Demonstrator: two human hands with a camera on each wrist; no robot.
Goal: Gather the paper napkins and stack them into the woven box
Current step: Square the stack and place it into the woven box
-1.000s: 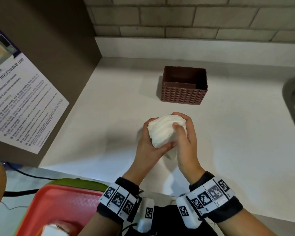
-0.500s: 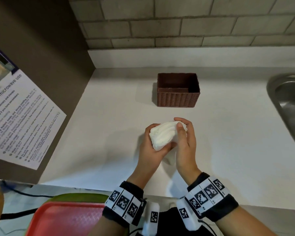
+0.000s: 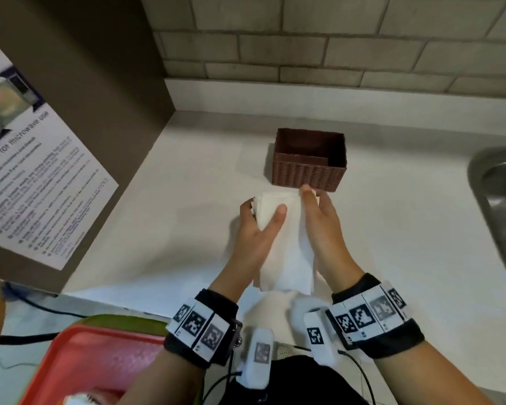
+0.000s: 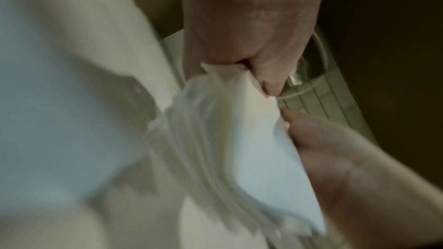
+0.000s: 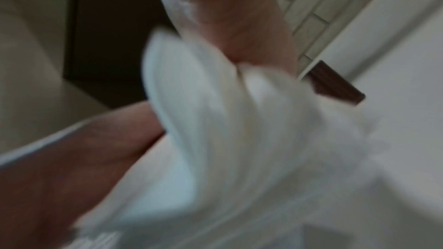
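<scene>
Right now both hands hold a thick stack of white paper napkins (image 3: pixel 287 247) between them above the white countertop (image 3: pixel 406 244), just in front of the brown woven box (image 3: pixel 308 171). The left hand (image 3: pixel 257 229) grips the stack from its left side, thumb laid across the top sheet and fingers curled under the far left edge. The right hand (image 3: pixel 323 226) lies along the right side of the stack with its fingers fairly straight and pressed against the paper; its fingertips (image 3: pixel 306 189) reach almost to the front wall of the box. In the left wrist view the napkins (image 4: pixel 239 139) show as many layered edges, fanned a little, pinched at the far end between the left hand (image 4: pixel 251 26) and the right hand (image 4: pixel 335 149). The right wrist view is blurred, but the stack (image 5: pixel 239 139) again sits between the two hands, and a corner of the box (image 5: pixel 335 86) shows beyond it against the grey tiled wall (image 5: pixel 311 16). The box stands upright, open at the top, its inside dark. A red plastic tray (image 3: pixel 94 361) sits at the near left, a printed microwave notice (image 3: pixel 35 171) hangs on the brown side panel, and a steel sink (image 3: pixel 500 206) lies at the right edge.
</scene>
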